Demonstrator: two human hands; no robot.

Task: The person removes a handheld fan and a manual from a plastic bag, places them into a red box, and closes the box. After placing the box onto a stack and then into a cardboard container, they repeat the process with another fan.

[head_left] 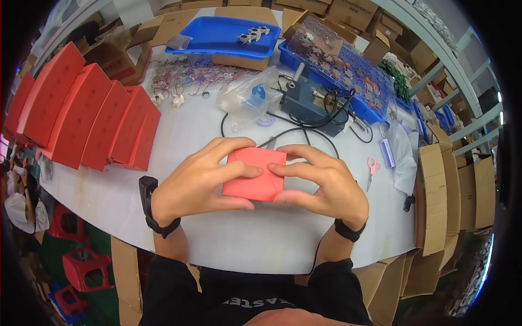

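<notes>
Left hand and right hand clamp red folded carton above tabletop; uneven thumb pressure risks creasing flap.

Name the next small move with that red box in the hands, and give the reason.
Probably press the top flaps flat and tuck them closed. Both the left hand and the right hand grip the small red box above the white table, thumbs lying across its flap seams, and finished-looking red boxes stand stacked at the left.
</notes>
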